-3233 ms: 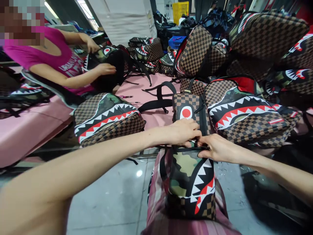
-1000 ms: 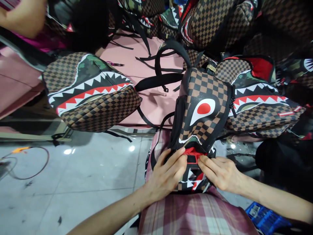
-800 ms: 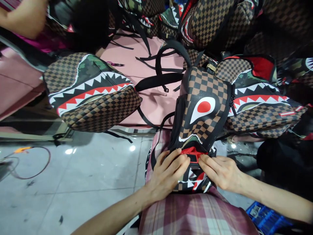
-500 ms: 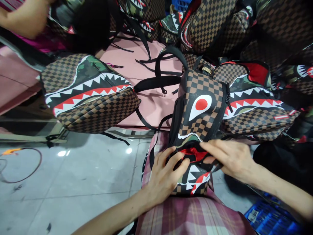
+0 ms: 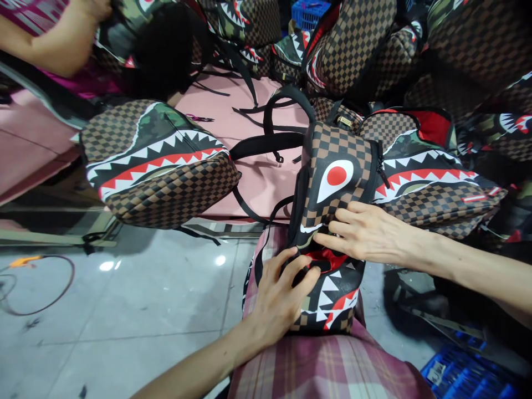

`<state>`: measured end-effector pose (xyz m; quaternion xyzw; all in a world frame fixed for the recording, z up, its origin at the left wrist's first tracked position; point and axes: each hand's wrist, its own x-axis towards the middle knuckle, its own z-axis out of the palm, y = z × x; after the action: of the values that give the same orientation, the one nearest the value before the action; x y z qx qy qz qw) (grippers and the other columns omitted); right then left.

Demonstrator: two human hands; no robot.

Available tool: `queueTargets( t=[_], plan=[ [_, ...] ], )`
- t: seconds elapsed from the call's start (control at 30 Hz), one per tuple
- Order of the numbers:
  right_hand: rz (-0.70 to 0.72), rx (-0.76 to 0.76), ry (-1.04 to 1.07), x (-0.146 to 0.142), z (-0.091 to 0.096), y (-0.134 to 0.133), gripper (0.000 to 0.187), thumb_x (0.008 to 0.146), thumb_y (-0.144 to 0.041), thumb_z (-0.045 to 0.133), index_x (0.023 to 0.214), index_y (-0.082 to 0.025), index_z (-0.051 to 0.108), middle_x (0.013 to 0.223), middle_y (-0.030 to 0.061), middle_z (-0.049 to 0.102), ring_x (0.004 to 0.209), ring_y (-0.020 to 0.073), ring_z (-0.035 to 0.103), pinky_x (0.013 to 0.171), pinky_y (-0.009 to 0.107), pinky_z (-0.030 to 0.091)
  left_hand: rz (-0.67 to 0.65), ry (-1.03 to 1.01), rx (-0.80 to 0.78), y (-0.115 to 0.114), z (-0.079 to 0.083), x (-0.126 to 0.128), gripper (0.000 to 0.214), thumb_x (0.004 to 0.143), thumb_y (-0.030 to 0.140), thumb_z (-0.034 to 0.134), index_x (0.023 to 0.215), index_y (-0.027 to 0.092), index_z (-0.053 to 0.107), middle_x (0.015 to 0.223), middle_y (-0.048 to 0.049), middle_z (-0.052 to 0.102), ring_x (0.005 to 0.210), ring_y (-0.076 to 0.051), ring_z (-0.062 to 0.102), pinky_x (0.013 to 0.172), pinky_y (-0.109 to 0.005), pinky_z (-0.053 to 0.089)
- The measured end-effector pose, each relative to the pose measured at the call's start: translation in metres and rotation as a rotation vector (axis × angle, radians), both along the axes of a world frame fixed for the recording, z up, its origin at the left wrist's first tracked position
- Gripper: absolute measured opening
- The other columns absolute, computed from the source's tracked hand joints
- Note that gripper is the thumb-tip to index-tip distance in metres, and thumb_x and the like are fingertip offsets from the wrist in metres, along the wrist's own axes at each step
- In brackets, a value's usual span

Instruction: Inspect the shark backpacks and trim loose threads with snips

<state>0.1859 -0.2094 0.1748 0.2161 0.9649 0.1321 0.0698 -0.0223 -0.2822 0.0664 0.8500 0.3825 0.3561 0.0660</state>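
Observation:
A brown-and-black checkered backpack [image 5: 332, 145] with a red-and-white eye and white shark teeth leans upright across my lap. Its front pocket gapes, and red lining [image 5: 329, 259] shows inside. My left hand [image 5: 282, 296] grips the left side of the pocket, its fingertips at the lower edge of the opening. My right hand [image 5: 359, 231] has its fingers curled on the upper edge of the same opening, just below the eye. Its thumb is hidden. From the backpack's side hangs a black zipper pull [image 5: 382, 173].
A similar backpack [image 5: 166, 166] lies at the left on a pink table [image 5: 266, 188], and another [image 5: 428, 177] sits at the right. Small scissors [image 5: 199, 118] and black straps lie on the table. More bags are piled behind. Another person's arm [image 5: 62, 47] is at upper left. A blue crate [image 5: 465, 371] stands lower right.
My right hand has moved up and left from the right side of the pocket opening to its upper edge. My left hand stays in nearly the same place on the backpack.

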Motion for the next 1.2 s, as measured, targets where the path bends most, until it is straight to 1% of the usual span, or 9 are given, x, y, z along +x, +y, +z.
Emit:
queueTargets(
  t=[0.13, 0.2, 0.27, 0.5, 0.73, 0.83, 1.0, 1.13, 1.2],
  plan=[
    [0.097, 0.009, 0.025, -0.007, 0.001, 0.003, 0.025, 0.094, -0.010, 0.034, 0.080, -0.016, 0.054, 0.074, 0.0022, 0.054, 0.070, 0.0146, 0.044, 0.064, 0.032, 0.028, -0.020, -0.024, -0.002, -0.002, -0.006, -0.004, 0.035, 0.079, 0.002, 0.051, 0.108, 0.021, 0.060, 0.109, -0.0079, 0.052, 0.118, -0.027, 0.040, 0.093, -0.041, 0.044],
    [0.164, 0.010, 0.047, -0.011, 0.000, 0.005, 0.025, 0.094, -0.011, 0.036, 0.076, -0.016, 0.053, 0.074, 0.0019, 0.054, 0.070, 0.0146, 0.044, 0.064, 0.032, 0.026, -0.037, -0.050, -0.010, -0.003, -0.007, -0.006, 0.037, 0.077, 0.002, 0.052, 0.110, 0.019, 0.059, 0.110, -0.0088, 0.048, 0.119, -0.028, 0.039, 0.094, -0.042, 0.044],
    [0.190, 0.009, 0.061, -0.014, -0.002, 0.008, 0.026, 0.094, -0.011, 0.037, 0.073, -0.016, 0.053, 0.073, 0.0016, 0.054, 0.070, 0.0146, 0.045, 0.064, 0.032, 0.025, -0.048, -0.067, -0.022, -0.004, -0.008, -0.008, 0.041, 0.075, 0.000, 0.053, 0.111, 0.019, 0.058, 0.109, -0.0085, 0.046, 0.119, -0.028, 0.038, 0.094, -0.042, 0.044],
    [0.192, -0.006, 0.088, -0.016, -0.012, 0.011, 0.032, 0.095, -0.011, 0.034, 0.071, -0.016, 0.054, 0.074, 0.0024, 0.056, 0.072, 0.0150, 0.045, 0.065, 0.033, 0.024, -0.045, -0.074, -0.019, -0.003, -0.007, -0.008, 0.048, 0.069, -0.007, 0.053, 0.109, 0.019, 0.058, 0.107, -0.0073, 0.044, 0.118, -0.028, 0.038, 0.093, -0.042, 0.044],
    [0.125, 0.002, 0.114, -0.007, -0.016, 0.011, 0.030, 0.094, -0.010, 0.035, 0.074, -0.015, 0.056, 0.071, 0.0021, 0.053, 0.072, 0.0152, 0.045, 0.065, 0.033, 0.024, -0.052, -0.062, -0.009, -0.002, -0.007, -0.009, 0.046, 0.071, -0.006, 0.051, 0.109, 0.019, 0.058, 0.103, -0.0076, 0.048, 0.117, -0.028, 0.038, 0.093, -0.043, 0.044],
    [0.014, -0.046, 0.151, -0.004, -0.015, 0.008, 0.028, 0.093, -0.011, 0.037, 0.075, -0.016, 0.057, 0.072, 0.0015, 0.055, 0.069, 0.0143, 0.045, 0.068, 0.032, 0.027, -0.037, -0.040, 0.003, -0.002, -0.008, -0.010, 0.041, 0.075, -0.002, 0.051, 0.109, 0.020, 0.060, 0.100, -0.0077, 0.051, 0.116, -0.028, 0.039, 0.092, -0.042, 0.045],
    [-0.384, -0.200, 0.286, -0.004, -0.007, -0.010, 0.016, 0.090, -0.025, 0.049, 0.090, -0.016, 0.062, 0.085, 0.0040, 0.060, 0.068, 0.0138, 0.049, 0.060, 0.028, 0.028, -0.011, -0.051, 0.071, -0.001, -0.011, -0.009, 0.035, 0.077, 0.000, 0.053, 0.105, 0.017, 0.062, 0.095, -0.0075, 0.055, 0.115, -0.028, 0.043, 0.090, -0.041, 0.047],
    [-0.590, -0.474, 0.148, -0.017, 0.002, -0.021, 0.018, 0.087, -0.025, 0.051, 0.078, -0.020, 0.065, 0.078, 0.0017, 0.062, 0.059, 0.0109, 0.050, 0.052, 0.026, 0.022, 0.005, -0.041, 0.157, 0.000, -0.011, -0.008, 0.027, 0.079, 0.004, 0.055, 0.102, 0.015, 0.064, 0.087, -0.0060, 0.058, 0.110, -0.024, 0.048, 0.089, -0.037, 0.048],
    [-0.659, -0.537, 0.083, -0.025, 0.006, -0.021, 0.022, 0.087, -0.027, 0.050, 0.074, -0.021, 0.067, 0.079, 0.0018, 0.064, 0.056, 0.0105, 0.052, 0.049, 0.026, 0.019, 0.008, -0.033, 0.174, 0.000, -0.010, -0.009, 0.024, 0.080, 0.005, 0.056, 0.100, 0.014, 0.065, 0.085, -0.0059, 0.059, 0.108, -0.022, 0.051, 0.089, -0.035, 0.048]
  ],
)
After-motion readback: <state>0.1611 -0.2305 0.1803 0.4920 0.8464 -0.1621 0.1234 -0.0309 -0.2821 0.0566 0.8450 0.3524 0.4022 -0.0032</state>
